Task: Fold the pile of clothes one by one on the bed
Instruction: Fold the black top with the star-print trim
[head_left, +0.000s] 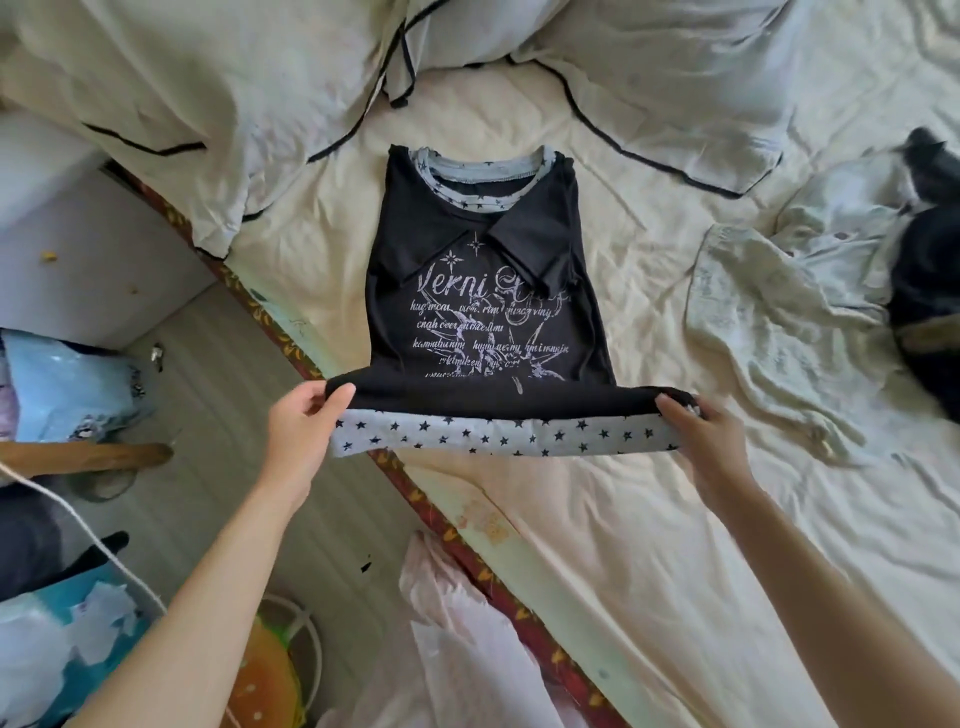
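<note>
Black T-shirt (483, 312) lies print-up on the cream bedsheet (623, 519), sleeves folded in over the chest. Long axis runs from the star-print collar (480, 179), far end toward the pillows (208, 104), to the star-print hem band (498, 434) at the near end by the bed's edge. Hem is lifted off the sheet and pulled taut sideways.

Left hand (304, 423) pinches the hem's left corner, thumb on top, fingers curled under. Right hand (698, 428) grips the right corner the same way.

Right of the shirt: crumpled pale garment (769, 332), then a dark garment (924, 291) further out, both unfolded.

Left of the shirt, off the bed: floor clutter, a blue bag (67, 384), contents unreadable. Pink plastic bag (457, 649) near the bed edge below the hem; can't tell what's in it.
</note>
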